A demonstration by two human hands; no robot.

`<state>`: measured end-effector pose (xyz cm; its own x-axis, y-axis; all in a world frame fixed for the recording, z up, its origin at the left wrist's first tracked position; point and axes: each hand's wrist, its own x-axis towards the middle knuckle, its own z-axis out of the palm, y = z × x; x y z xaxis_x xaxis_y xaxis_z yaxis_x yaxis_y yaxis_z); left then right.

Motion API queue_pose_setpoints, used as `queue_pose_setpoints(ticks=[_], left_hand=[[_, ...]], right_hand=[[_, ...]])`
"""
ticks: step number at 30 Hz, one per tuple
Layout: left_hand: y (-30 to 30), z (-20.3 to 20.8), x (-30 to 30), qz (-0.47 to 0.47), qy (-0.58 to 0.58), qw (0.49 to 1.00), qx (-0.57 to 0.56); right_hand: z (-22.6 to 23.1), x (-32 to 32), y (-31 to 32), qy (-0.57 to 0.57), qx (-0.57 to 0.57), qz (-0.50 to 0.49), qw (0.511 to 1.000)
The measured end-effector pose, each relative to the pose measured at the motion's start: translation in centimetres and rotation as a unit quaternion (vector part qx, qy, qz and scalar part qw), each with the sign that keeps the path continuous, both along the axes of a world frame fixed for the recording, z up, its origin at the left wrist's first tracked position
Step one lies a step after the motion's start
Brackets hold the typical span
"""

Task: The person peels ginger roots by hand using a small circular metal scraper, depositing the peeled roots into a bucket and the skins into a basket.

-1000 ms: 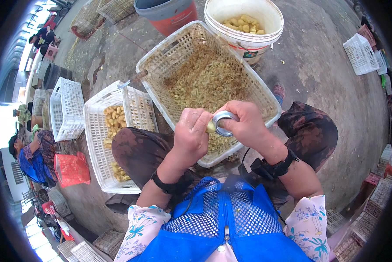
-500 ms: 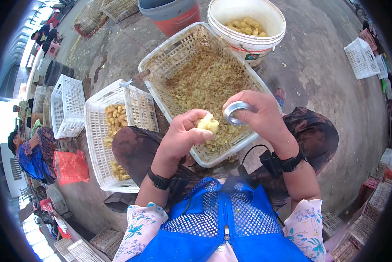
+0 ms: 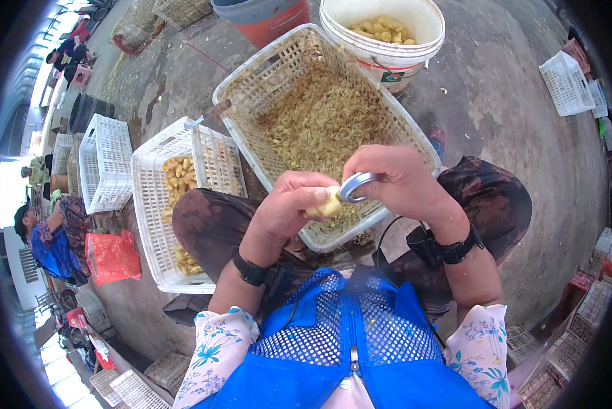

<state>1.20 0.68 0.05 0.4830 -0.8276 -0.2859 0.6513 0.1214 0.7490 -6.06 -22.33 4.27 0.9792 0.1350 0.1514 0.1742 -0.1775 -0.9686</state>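
Pinched in my left hand (image 3: 285, 204) is a pale yellow piece of peeled ginger (image 3: 329, 206). My right hand (image 3: 404, 180) grips a shiny metal ring-shaped scraper (image 3: 347, 186), its edge against the ginger's right end. Both hands are over the near end of a dirty white slatted crate (image 3: 236, 140), which holds brownish-yellow peel scraps (image 3: 326, 109). To the left, a white crate (image 3: 146, 225) contains several ginger pieces (image 3: 178, 176). Beyond the scrap crate, more yellow pieces (image 3: 384, 28) lie inside a white bucket (image 3: 425, 53).
A tool with a brown handle (image 3: 215, 110) rests between the two crates' rims. Behind stands a grey-and-red bucket (image 3: 272, 27). Further left are another white crate (image 3: 108, 163), a red bag (image 3: 112, 258) and a seated person in blue (image 3: 50, 252). My knees flank the scrap crate's near end.
My hands have come together: the metal scraper has moved left and down onto the ginger, which was apart from it before. The ginger has been turned in my left fingers.
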Motion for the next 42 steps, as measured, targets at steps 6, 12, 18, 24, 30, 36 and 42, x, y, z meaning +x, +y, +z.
queue_pose_setpoints(ticks=[6,12,18,24,30,36,42], left_hand=[[-0.4,0.6,-0.2,-0.005,-0.037,0.998,0.044],[-0.4,0.2,-0.1,-0.011,-0.022,0.999,0.042],[-0.2,0.4,-0.2,0.016,-0.016,0.999,0.044],[0.3,0.0,-0.1,0.035,0.026,0.998,-0.036],[-0.1,-0.5,-0.2,0.045,0.034,0.994,-0.098],[0.2,-0.5,0.1,0.018,0.036,0.997,-0.069],[-0.1,-0.3,-0.5,0.01,0.065,0.995,-0.07]], right_hand=[[0.1,0.0,-0.3,0.024,-0.027,0.048,0.998],[0.0,-0.1,-0.1,0.013,-0.027,0.054,0.998],[-0.4,-0.3,1.0,0.001,-0.09,-0.042,0.995],[1.0,-0.2,0.5,0.075,0.018,-0.082,0.994],[0.6,-0.3,1.1,-0.012,0.076,-0.016,0.997],[-0.1,-0.2,1.3,-0.099,0.019,0.03,0.994],[-0.5,-0.7,1.1,-0.064,-0.056,0.047,0.995]])
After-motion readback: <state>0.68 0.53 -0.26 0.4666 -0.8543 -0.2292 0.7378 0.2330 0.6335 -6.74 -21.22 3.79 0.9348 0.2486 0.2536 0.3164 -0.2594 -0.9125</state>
